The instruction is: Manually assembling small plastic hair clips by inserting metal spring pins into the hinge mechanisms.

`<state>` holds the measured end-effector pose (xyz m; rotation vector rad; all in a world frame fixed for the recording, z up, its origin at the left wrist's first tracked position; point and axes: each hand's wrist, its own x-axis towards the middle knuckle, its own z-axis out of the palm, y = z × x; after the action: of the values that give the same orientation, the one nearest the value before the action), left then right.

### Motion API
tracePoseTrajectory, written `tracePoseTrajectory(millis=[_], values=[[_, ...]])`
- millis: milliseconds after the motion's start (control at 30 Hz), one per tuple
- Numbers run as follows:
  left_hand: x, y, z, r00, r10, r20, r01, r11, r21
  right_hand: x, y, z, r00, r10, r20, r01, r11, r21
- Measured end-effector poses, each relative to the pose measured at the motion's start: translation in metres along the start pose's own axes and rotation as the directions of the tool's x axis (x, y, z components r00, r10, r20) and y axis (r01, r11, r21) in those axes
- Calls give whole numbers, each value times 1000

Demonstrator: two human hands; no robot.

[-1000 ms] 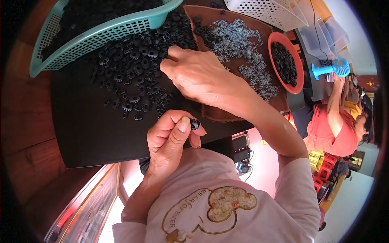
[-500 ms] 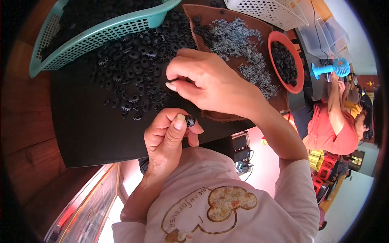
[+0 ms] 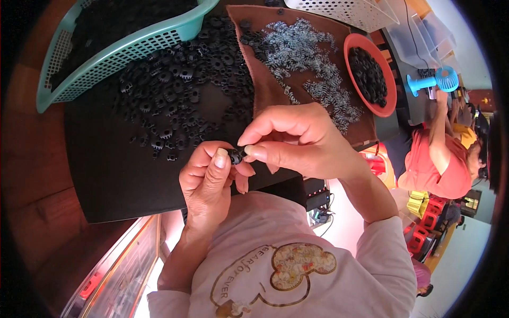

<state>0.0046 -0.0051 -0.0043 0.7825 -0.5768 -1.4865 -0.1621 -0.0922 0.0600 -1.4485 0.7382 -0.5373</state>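
My left hand (image 3: 205,177) pinches a small black claw-clip half (image 3: 234,156) between thumb and fingers, above the table's near edge. From the right, my right hand (image 3: 305,140) has its thumb and forefinger closed on another small black claw-clip piece (image 3: 243,151), set right against the first; fingertips partly cover both. Beyond my hands, a loose heap of black claw-clip pieces (image 3: 169,90) spreads over the black tabletop (image 3: 122,180). Small metal springs (image 3: 297,45) lie scattered on a brown cloth (image 3: 265,95) to the right of that heap.
A teal basket (image 3: 132,50) of black pieces stands far left. At the right are an orange-red bowl (image 3: 393,103) of black parts, a white perforated basket (image 3: 339,11), a clear plastic box (image 3: 419,40) and a blue fan (image 3: 447,79). A person in red (image 3: 437,164) sits beyond.
My right hand has come down from over the heap to my left hand, bringing its small black piece against the claw-clip half. The left hand keeps its pinch.
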Motion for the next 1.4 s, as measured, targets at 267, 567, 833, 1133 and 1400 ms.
tracePoseTrajectory(millis=[267,567,833,1133,1400], values=[[1,0,4,1000,-7,22,7,999,38,-1,9,-6,998,18,53,-25,991,128],[2,0,5,1000,-27,-1,27,998,62,-3,8,-8,993,81,88,-94,983,160],[2,-2,6,1000,-20,-15,22,994,109,-3,9,-9,985,143,98,-160,970,184],[-3,-3,11,997,42,-71,-24,972,236,-7,15,-2,998,7,55,-12,996,94],[-3,-2,10,998,18,-52,-4,964,265,-9,15,-4,988,-151,23,153,981,-117]])
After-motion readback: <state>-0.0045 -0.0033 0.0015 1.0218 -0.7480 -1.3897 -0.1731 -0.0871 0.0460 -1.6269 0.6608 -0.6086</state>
